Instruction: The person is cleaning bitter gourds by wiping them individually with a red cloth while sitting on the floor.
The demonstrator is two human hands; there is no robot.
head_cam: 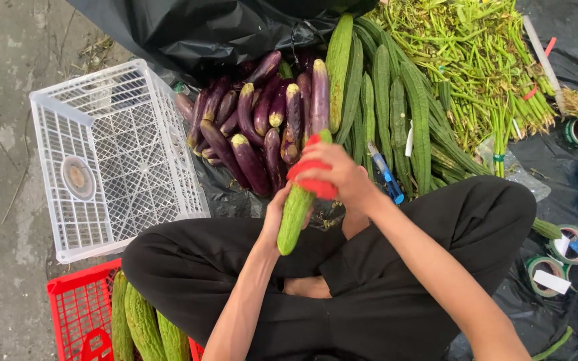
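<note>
Over our crossed legs (436,220) we hold a green bitter gourd (296,214), tilted with its lower end toward us and its top under a red band (312,175) near the tip. Our left hand (277,212) cups the gourd from behind at mid-length, fingers curled around it, while our right hand (339,175) closes over the upper end with the fingers pressed on the red band. The gourd looks firm and fairly light, its ridged skin giving decent purchase — we judge the thick middle the safest place to grip, since the tapered tip could snap or bruise.

Just beyond our hands lies a pile of purple eggplants (262,120) on black plastic sheeting (222,194), and beside them a row of long ridged gourds (382,100). A blue-handled cutter (388,175) rests near our right wrist — close enough to mind. Farther right are bundles of green stems (483,60), and rolls of tape (570,247) sit by our right knee. To the left stands a white plastic crate (112,157); a red crate (78,311) with more bitter gourds (145,324) is beside our left knee.
</note>
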